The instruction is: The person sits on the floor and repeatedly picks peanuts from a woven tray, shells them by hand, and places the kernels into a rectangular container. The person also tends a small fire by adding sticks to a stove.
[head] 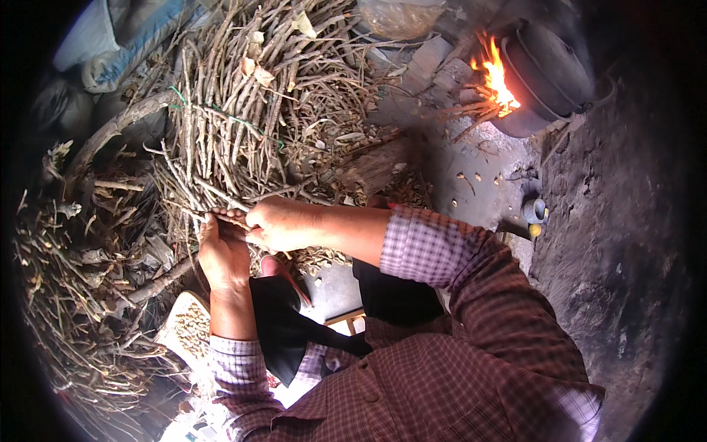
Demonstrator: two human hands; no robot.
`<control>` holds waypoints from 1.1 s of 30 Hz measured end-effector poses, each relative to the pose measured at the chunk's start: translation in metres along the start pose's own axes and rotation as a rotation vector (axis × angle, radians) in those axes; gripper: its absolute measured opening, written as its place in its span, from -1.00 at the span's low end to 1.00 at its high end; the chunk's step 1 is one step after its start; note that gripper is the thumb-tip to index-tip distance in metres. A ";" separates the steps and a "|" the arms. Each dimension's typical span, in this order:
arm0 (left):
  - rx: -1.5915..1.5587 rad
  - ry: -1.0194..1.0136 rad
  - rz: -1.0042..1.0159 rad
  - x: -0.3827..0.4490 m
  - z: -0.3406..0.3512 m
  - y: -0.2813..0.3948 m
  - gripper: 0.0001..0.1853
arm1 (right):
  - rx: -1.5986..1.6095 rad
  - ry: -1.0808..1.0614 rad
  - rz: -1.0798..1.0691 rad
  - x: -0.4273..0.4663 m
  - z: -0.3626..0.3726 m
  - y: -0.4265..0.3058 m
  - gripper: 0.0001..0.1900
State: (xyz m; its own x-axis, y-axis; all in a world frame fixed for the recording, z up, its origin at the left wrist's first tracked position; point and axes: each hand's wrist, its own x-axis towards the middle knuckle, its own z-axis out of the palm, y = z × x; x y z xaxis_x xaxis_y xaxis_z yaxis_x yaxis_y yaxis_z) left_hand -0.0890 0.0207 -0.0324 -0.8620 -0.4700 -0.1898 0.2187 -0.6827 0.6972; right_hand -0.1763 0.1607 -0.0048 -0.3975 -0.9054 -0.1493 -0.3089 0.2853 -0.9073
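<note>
My left hand (223,254) and my right hand (279,224) are close together, both gripping a thin dry stick (190,211). Its far end points left, over the lower part of a large stack of sticks (221,127). Green cord (243,121) runs across that stack. My right arm reaches across from the right, and its fist closes around the stick's near end. The thumb of my left hand presses along the stick, while part of the grip is hidden behind the fingers.
Flames (497,83) burn on sticks beside a dark metal pot (519,124) at upper right. More brushwood (72,309) and a thick branch (160,282) lie left. A pale container (196,356) of small pods stands near my left forearm. A rough wall (607,221) borders the right.
</note>
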 end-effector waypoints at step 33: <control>0.633 0.018 -0.553 -0.004 0.048 -0.038 -0.83 | -0.428 1.426 0.675 -0.272 -0.323 0.399 -0.78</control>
State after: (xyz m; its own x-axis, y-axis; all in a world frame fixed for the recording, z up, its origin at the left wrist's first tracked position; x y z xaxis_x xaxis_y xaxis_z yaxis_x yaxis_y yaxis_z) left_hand -0.1158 0.0755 -0.0255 -0.7609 -0.1731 -0.6254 -0.5355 -0.3768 0.7558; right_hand -0.4707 0.6222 -0.1991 -0.9072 0.3504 0.2328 0.1357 0.7675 -0.6265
